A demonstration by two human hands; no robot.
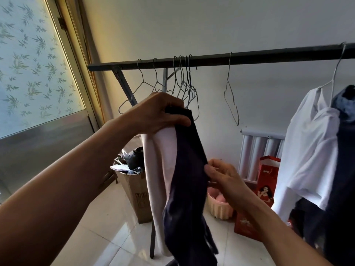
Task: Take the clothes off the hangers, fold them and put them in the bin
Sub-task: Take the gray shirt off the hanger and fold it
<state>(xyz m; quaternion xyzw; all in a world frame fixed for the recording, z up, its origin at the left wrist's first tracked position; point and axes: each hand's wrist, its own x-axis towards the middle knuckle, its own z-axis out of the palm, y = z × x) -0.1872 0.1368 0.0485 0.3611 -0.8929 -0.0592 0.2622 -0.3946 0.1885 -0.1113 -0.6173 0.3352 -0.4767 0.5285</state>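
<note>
As left fingers (177, 120) grip, right (210, 172) pinch garment (189, 169) (dark).

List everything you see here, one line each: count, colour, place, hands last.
Metal clothes rail: one, black, across the top.
Bare wire hangers: about seven, silver, on the rail.
White shirt: one, hanging at right.
Dark navy garment: one, held at centre.
Pale cloth garment: one, white, beside the navy one.
Ribbed plastic bin: one, pink, on the floor.
Cardboard box: one, brown, on the floor.
Red paper bag: one, beside the bin.
Left hand: grips both garments' tops.
Right hand: pinches the navy garment's edge.
</note>
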